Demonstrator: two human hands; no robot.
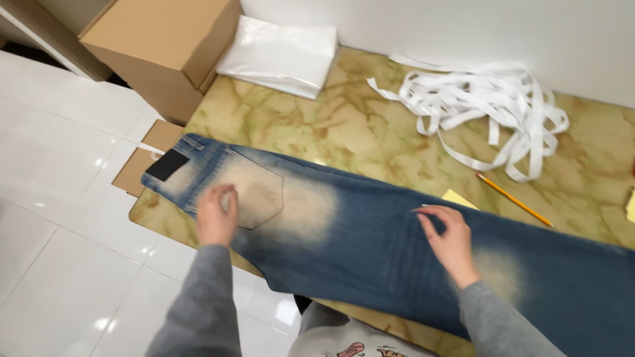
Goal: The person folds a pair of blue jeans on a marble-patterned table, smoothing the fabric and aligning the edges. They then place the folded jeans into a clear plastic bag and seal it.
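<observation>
A pair of faded blue jeans (370, 244) lies flat across a marbled yellow-green table (344, 125), waistband to the left, legs running off to the right. My left hand (215, 215) rests flat on the back pocket near the waistband. My right hand (450, 241) presses on the thigh part of the leg, fingers spread. Neither hand grips anything. Both arms wear grey sleeves.
A tangle of white strips (489, 99) lies at the back right. A yellow pencil (514, 199) and a yellow note (459, 198) sit beside the jeans. A white plastic bag (281, 53) and cardboard boxes (165, 46) stand at the back left. White tiled floor (59, 198) lies left.
</observation>
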